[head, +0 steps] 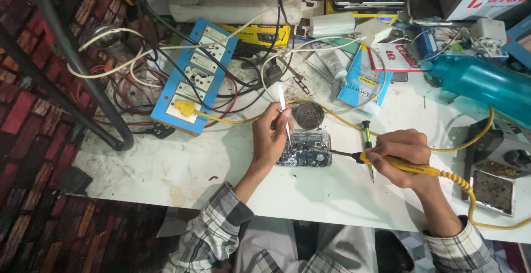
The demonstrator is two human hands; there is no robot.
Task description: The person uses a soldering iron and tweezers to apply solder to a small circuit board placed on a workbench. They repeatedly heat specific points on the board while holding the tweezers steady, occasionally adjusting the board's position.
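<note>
The left hand (269,135) is gripping white tweezers (284,113) over the circuit board (305,150) lying on the bench (193,162). The right hand (402,157) is clenching a yellow soldering iron (387,161) (tip touching the board's right edge).

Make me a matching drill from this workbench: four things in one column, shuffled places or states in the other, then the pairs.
Things:
1. soldering iron
2. tweezers
3. circuit board
4. teal bottle

Places or states:
A. lying on its side at the table's far right
B. held in the left hand
C. flat on the table between the hands
D. held in the right hand

Pairs: 1-D, 2-B, 3-C, 4-A
</note>
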